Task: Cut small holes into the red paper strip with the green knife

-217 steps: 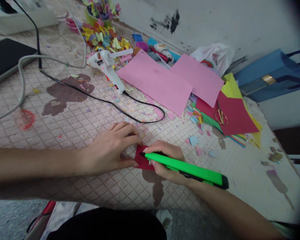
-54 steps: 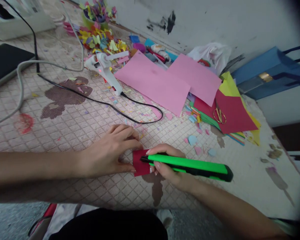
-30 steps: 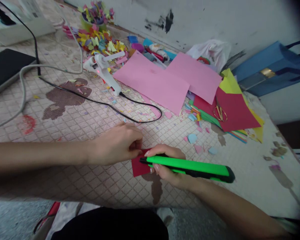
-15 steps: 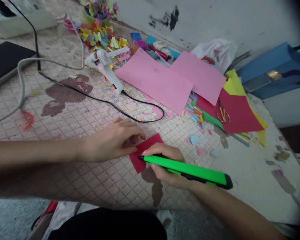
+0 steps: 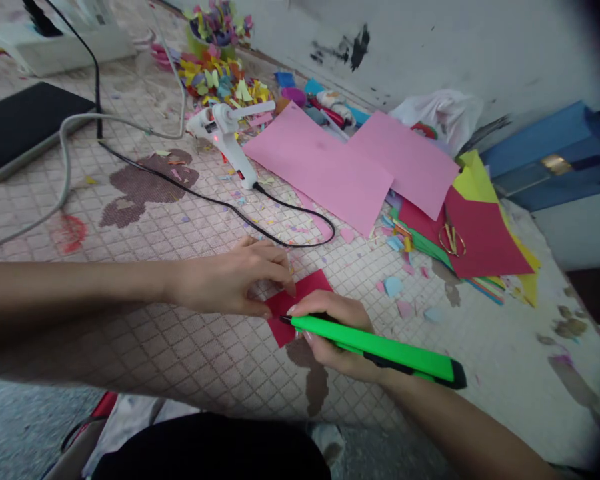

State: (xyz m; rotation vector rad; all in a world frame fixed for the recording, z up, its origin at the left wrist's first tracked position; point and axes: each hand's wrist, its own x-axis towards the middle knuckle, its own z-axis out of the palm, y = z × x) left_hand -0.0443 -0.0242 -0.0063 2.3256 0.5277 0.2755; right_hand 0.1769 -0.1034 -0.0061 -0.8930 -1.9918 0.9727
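A small red paper piece [image 5: 310,285] lies on the patterned tablecloth in front of me. My left hand [image 5: 245,277] has its fingers curled, with thumb and fingertips down at the paper's left edge, steadying it. Held like a pen in my right hand [image 5: 343,333] is a long green-and-black tool shaped like a utility knife [image 5: 390,348]. Its dark narrow tip touches the red paper close to my left thumb, and its thick black end points to the right. The right fingers cover part of the paper.
Beyond my hands lie a white glue gun [image 5: 235,150] with its black cable [image 5: 220,202], pink sheets [image 5: 325,170] and golden scissors [image 5: 451,240] on coloured paper [image 5: 490,233]. Paper scraps [image 5: 393,287] are scattered about. A black flat device [image 5: 30,127] sits at left, a blue bag [image 5: 545,157] at right.
The view has shifted a little, so the tabletop things appear farther right. My left fingers have moved slightly on the paper; the green knife's tip stays on it.
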